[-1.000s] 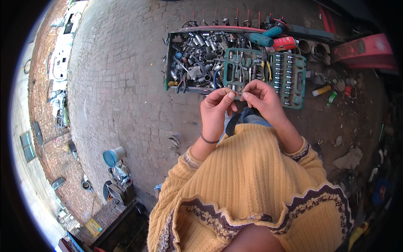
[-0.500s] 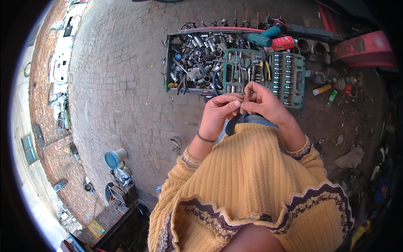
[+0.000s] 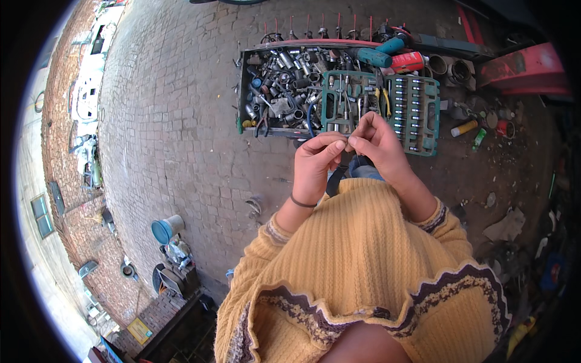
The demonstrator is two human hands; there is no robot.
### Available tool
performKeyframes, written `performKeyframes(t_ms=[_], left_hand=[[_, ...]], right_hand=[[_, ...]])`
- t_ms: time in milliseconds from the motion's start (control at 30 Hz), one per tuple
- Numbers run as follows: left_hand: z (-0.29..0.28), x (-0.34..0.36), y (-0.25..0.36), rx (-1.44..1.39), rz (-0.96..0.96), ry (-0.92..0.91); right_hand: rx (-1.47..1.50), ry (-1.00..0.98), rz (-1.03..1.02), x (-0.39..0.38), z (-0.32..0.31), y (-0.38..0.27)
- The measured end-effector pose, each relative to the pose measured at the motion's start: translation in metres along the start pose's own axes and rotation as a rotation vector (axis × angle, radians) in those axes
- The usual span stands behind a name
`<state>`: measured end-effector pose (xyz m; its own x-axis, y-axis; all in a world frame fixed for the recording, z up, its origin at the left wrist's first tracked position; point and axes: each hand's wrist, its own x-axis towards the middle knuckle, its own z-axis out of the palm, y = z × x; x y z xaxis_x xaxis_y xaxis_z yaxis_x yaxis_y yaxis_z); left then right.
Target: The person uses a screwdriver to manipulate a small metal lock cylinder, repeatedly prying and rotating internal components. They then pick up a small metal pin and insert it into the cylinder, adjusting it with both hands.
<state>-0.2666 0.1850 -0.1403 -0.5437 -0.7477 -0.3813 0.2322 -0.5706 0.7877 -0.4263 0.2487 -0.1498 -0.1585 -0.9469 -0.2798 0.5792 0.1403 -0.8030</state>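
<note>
My left hand [image 3: 318, 160] and my right hand [image 3: 380, 147] meet in front of my body, thumbs and fingertips pinched together. Whatever lies between the fingertips is too small to make out; a thin dark strand seems to hang below the right fingers. Just beyond the hands lies an open green socket-set case [image 3: 431, 115], with rows of sockets in its right half. Yellow-handled pliers [image 3: 387, 101] rest on the case. To its left, a metal tray [image 3: 244, 85] is heaped with loose sockets and metal parts.
A teal power tool [image 3: 374, 57] and a red spray can [image 3: 407, 62] lie behind the case. At the right are a red metal beam [image 3: 526, 72], a yellow can [image 3: 465, 128] and scattered litter. On the brick paving [image 3: 175, 109] at the left stands a bucket [image 3: 167, 228].
Both hands stay together at the fingertips. My right hand has turned slightly and its fingers have shifted up a little; the left wrist has moved slightly to the right.
</note>
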Motion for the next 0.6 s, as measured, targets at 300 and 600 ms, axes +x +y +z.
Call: performKeyframes(t_ms=[300, 600], left_hand=[[0.01, -0.005, -0.001, 0.166, 0.195, 0.114], [0.012, -0.004, -0.001, 0.113, 0.207, 0.114]], right_hand=[[-0.429, 0.116, -0.295, -0.007, 0.014, -0.003], [-0.6, 0.102, -0.343, -0.012, 0.021, -0.013]])
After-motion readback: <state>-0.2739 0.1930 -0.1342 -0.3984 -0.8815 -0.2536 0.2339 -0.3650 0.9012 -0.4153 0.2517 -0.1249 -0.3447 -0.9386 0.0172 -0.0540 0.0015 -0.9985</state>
